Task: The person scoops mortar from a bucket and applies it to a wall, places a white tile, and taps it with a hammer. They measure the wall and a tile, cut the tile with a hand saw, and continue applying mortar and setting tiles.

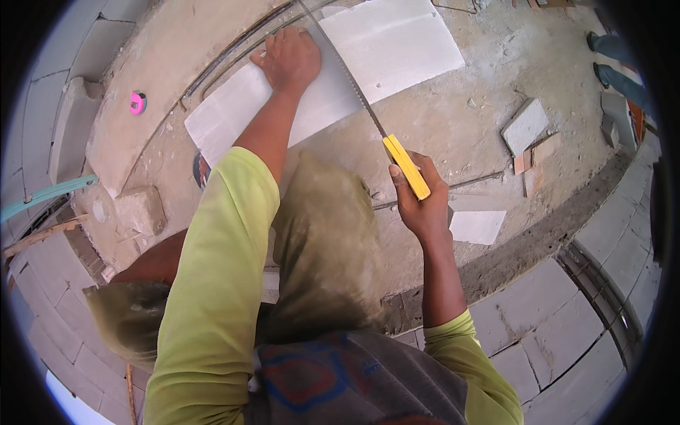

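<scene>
My right hand (423,193) is closed round the yellow handle of a hand saw (405,167). Its long toothed blade slants away up and left, over white lightweight concrete. One block part (322,88) lies left of the blade, another (397,46) to the right; whether the cut goes right through, I cannot tell. My left hand (289,58) bears down on the left part, its fingers bent at the far edge and the thumb out to the side. The fingertips are partly hidden.
A pink tape measure (138,103) lies on the dusty floor at left. Steel bars (219,60) run behind the block. Broken slabs (525,127) and a white offcut (478,227) are at right. Another person's legs (620,67) show at far right. Block walls (567,326) curve round.
</scene>
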`<state>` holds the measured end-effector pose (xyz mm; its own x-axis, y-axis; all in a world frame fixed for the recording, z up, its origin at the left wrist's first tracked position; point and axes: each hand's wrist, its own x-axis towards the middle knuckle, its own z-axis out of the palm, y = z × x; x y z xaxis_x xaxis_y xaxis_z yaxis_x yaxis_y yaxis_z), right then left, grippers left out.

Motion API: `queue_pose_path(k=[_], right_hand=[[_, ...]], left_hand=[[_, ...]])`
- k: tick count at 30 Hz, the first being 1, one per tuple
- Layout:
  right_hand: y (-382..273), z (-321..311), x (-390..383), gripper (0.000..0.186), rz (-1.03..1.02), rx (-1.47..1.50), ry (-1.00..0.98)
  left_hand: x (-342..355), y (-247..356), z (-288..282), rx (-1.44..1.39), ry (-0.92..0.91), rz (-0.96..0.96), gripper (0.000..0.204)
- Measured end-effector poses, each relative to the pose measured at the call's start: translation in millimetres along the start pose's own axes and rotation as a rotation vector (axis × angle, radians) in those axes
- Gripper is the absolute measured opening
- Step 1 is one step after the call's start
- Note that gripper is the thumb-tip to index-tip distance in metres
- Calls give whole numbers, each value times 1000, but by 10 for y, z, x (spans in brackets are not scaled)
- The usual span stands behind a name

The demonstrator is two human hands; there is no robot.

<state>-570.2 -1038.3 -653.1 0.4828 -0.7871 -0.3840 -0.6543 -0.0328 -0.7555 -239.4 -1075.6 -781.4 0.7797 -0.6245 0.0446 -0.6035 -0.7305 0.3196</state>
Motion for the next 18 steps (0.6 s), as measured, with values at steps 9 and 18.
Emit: queue_pose_path(k=[9, 18], right_hand=[[-113, 2, -80, 39, 118, -42, -57], [830, -51, -908, 48, -174, -77, 69]], left_hand=[[40, 48, 0, 1, 49, 27, 32], [28, 73, -24, 19, 49, -9, 33]])
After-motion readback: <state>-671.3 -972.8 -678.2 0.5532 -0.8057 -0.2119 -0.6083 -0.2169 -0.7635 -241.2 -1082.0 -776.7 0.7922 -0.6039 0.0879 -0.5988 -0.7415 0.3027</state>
